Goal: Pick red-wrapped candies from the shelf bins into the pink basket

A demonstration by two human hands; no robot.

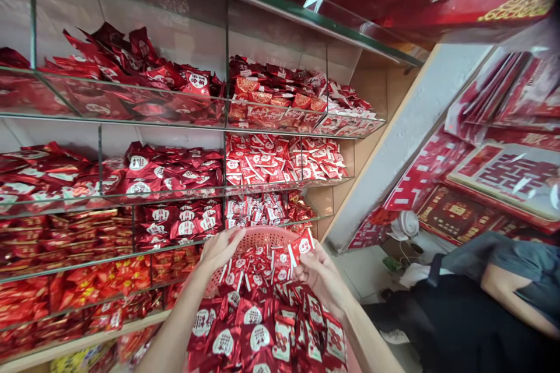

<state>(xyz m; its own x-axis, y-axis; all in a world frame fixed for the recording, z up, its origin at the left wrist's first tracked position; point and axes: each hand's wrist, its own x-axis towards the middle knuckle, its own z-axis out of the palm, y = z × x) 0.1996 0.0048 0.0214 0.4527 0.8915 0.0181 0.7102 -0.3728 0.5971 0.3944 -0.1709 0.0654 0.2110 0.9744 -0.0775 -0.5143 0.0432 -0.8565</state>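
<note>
A pink perforated plastic basket [262, 233] full of red candy packets [259, 337] is in front of me, below the shelves. At the basket's far left rim is my left hand [222, 249], its fingers closed over the edge; part of the grip is hidden. My right hand [322, 273], at the right side of the basket, pinches a small red and white packet [301, 246] between thumb and fingers. Smaller red and white packets [254, 268] lie at the basket's far end, and larger dark red ones with white round labels fill the near end.
Glass-fronted shelves [175, 122] with compartments of red packets [258, 157] rise ahead and to the left. A glass shelf edge [280, 3] crosses above. To the right, a person in dark clothes [455, 315] bends low near stacked red and white goods [511, 178].
</note>
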